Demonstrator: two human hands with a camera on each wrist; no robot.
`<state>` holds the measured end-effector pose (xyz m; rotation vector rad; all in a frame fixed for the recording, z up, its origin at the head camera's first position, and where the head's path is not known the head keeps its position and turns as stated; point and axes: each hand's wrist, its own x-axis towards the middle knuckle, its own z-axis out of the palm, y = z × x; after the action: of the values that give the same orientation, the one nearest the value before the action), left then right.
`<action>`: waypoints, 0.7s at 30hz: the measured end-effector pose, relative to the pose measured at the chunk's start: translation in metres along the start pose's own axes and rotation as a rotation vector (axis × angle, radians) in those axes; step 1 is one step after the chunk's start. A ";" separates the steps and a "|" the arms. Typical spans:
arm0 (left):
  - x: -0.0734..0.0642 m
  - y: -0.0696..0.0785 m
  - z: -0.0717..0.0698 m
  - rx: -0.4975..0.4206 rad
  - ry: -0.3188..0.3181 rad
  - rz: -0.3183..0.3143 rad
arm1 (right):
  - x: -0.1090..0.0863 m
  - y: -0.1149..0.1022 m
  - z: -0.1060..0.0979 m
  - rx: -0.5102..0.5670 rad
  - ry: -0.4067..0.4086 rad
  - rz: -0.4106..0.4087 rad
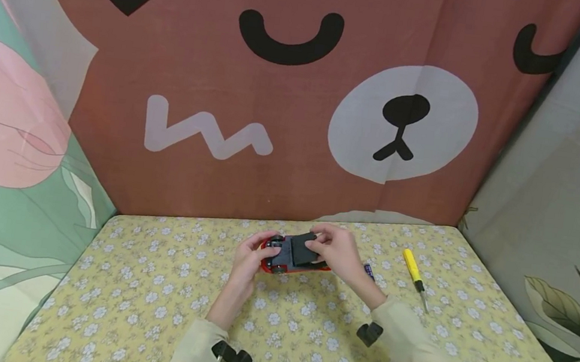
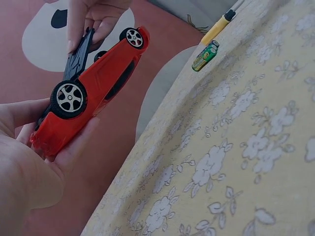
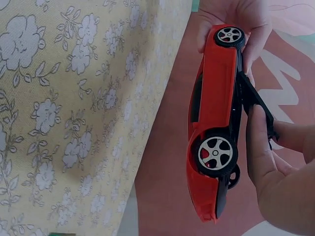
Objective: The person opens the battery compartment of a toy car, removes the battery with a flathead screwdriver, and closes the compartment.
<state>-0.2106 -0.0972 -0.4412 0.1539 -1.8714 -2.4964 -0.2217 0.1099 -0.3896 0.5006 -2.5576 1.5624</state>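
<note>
A red toy car [image 2: 106, 73] is held upside down above the table, its black underside [image 1: 284, 251] facing up. My left hand [image 1: 248, 255] grips one end of it, thumb on the underside and fingers beneath the red body. At the middle of the car, my right hand [image 1: 338, 250] pinches a flat black cover [image 1: 303, 249] between thumb and fingers. In the right wrist view the cover [image 3: 257, 97] tilts up from the underside, its lower edge close to the chassis. What lies under the cover is hidden.
Green batteries [image 2: 205, 56] lie on the flowered tablecloth [image 1: 155, 303], partly behind my right forearm in the head view. To their right is a yellow-handled screwdriver [image 1: 414, 272]. A printed bear curtain [image 1: 289, 187] hangs behind the table, with more curtains at both sides.
</note>
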 end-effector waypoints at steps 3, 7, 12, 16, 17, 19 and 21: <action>0.000 -0.001 0.000 -0.004 -0.004 0.004 | 0.000 0.001 0.001 -0.003 -0.012 0.018; -0.001 -0.002 -0.002 -0.007 -0.002 0.009 | 0.000 0.002 0.003 0.001 -0.025 0.050; -0.001 -0.002 -0.001 0.004 0.000 0.015 | 0.000 0.002 0.004 0.007 -0.024 0.071; -0.001 -0.003 -0.002 0.017 0.007 0.014 | -0.001 0.003 0.007 0.019 -0.014 0.060; -0.001 -0.003 -0.002 0.018 0.009 0.014 | -0.001 0.004 0.008 0.023 -0.010 0.053; 0.000 -0.004 -0.002 0.018 0.013 0.010 | -0.002 0.005 0.009 0.015 0.001 0.040; -0.001 -0.003 -0.001 0.016 0.012 0.015 | -0.003 0.004 0.010 -0.017 0.014 0.020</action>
<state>-0.2094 -0.0975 -0.4447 0.1531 -1.8818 -2.4654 -0.2193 0.1039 -0.3987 0.4616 -2.5710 1.5439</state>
